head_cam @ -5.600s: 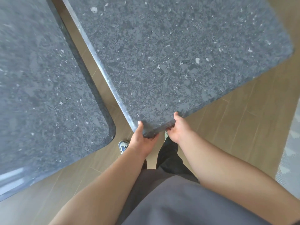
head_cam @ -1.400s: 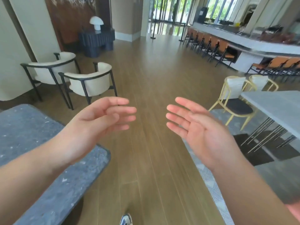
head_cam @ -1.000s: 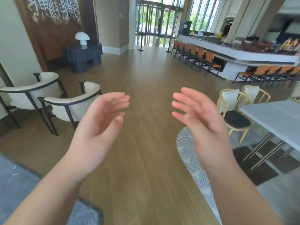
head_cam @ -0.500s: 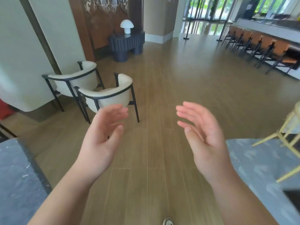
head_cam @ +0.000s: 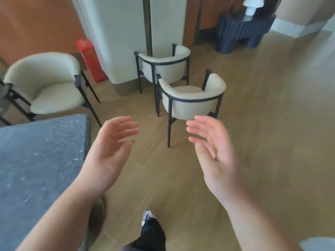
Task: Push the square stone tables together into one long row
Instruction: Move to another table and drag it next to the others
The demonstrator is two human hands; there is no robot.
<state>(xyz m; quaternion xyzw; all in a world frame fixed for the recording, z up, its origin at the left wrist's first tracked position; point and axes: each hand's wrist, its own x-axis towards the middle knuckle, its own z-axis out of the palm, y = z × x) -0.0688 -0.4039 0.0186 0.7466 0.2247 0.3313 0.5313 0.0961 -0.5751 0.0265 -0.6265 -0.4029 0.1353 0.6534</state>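
Speckled grey stone table [head_cam: 39,160] nearer now, left hand [head_cam: 108,153] beside

- We see bare floor [head_cam: 272,124] ahead and to the right.
- A stone worktop [head_cam: 39,160] blocks the left.
- Two chairs [head_cam: 190,98] stand ahead, a third chair [head_cam: 47,84] beyond the worktop.

The person's left hand [head_cam: 107,153] and right hand [head_cam: 215,153] are bare, as are both forearms with no sleeves, watch or rings in sight, while lower down one leg wears dark trousers [head_cam: 151,236] above a grey-and-white trainer [head_cam: 148,215] with darker panels.
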